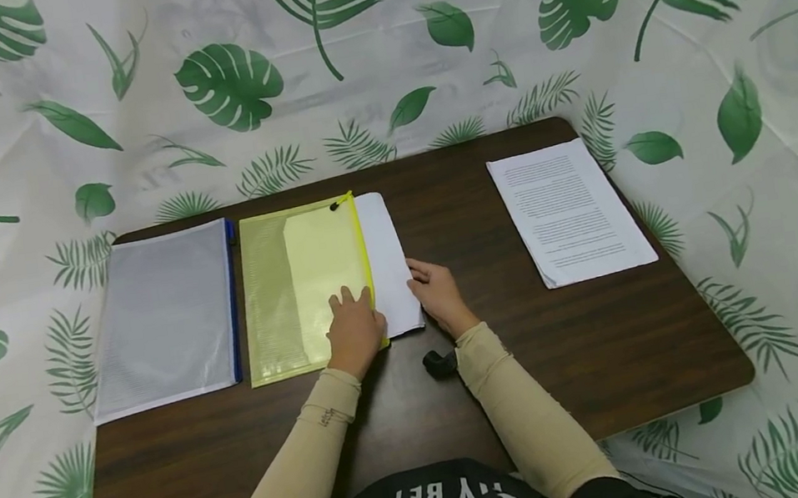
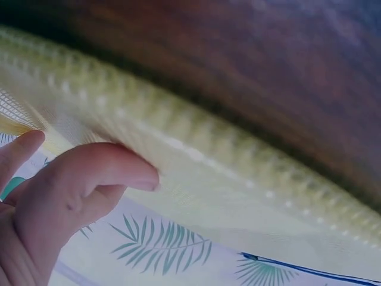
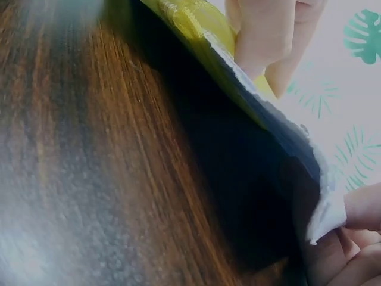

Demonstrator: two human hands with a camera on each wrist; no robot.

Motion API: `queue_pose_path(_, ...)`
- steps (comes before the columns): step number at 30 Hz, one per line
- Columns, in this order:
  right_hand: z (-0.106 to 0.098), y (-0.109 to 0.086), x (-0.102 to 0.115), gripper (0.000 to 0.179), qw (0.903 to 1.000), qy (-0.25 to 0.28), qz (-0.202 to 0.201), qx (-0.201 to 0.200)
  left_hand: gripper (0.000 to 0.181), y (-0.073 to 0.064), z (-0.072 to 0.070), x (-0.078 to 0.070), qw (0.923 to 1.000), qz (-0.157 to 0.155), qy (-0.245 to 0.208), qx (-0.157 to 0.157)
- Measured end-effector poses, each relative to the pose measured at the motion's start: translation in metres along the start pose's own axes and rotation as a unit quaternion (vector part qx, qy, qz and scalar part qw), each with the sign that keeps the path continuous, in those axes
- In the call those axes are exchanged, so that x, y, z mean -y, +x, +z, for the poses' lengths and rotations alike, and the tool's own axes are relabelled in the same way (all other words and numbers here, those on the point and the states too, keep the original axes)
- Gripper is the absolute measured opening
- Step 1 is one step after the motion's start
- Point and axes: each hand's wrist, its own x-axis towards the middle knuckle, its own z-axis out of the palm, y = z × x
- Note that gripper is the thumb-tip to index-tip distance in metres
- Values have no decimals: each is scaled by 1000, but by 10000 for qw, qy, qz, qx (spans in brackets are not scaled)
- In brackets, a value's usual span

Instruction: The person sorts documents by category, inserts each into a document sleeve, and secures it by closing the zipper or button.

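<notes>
A yellow mesh zip folder [image 1: 268, 291] lies on the table, a stack of white paper [image 1: 388, 259] partly inside it and sticking out past its right edge. My left hand [image 1: 355, 330] rests on the folder's lower right part, fingers spread; in the left wrist view the bent thumb [image 2: 89, 179] touches the mesh. With my right hand [image 1: 441, 294] I pinch the right edge of the paper, thumb above and fingers beneath. The right wrist view shows the paper's near edge [image 3: 286, 122] raised off the table.
Left of the yellow folder lies a clear zip folder [image 1: 161, 314] with a blue edge. A printed paper stack [image 1: 568, 210] sits at the table's right side. Near my right wrist is a black object [image 1: 440, 364]. The brown table [image 1: 453, 200] stands against a leaf-patterned cloth [image 1: 371, 34].
</notes>
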Motion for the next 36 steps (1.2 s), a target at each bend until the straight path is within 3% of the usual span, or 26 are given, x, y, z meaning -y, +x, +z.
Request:
queue_pose_path(7, 12, -4, 4, 47, 9990, -414, -147, 36, 49, -3, 0, -4, 9998, -142, 50, 159)
queue_pose_path(10, 14, -3, 4, 47, 9995, -284, -127, 90, 48, -3, 0, -2, 9999, -52, 71, 69)
queue_pose_path(15, 10, 0, 3, 45, 9992, -292, -183, -220, 46, -5, 1, 0, 9996, 209, 43, -166)
queue_pose_path(26, 9, 0, 5, 48, 9991, -395, -70, -141, 45, -9, 1, 1, 9991, 313, 31, -272)
queue_pose_path(31, 12, -3, 6, 47, 9981, -482, -149, -356, 44, -10, 1, 2, 9983, 431, -29, -396)
queue_pose_path(36, 19, -8, 9, 43, 9900, -1024, -456, -856, 43, -11, 0, 2, 9978, 541, -7, -392)
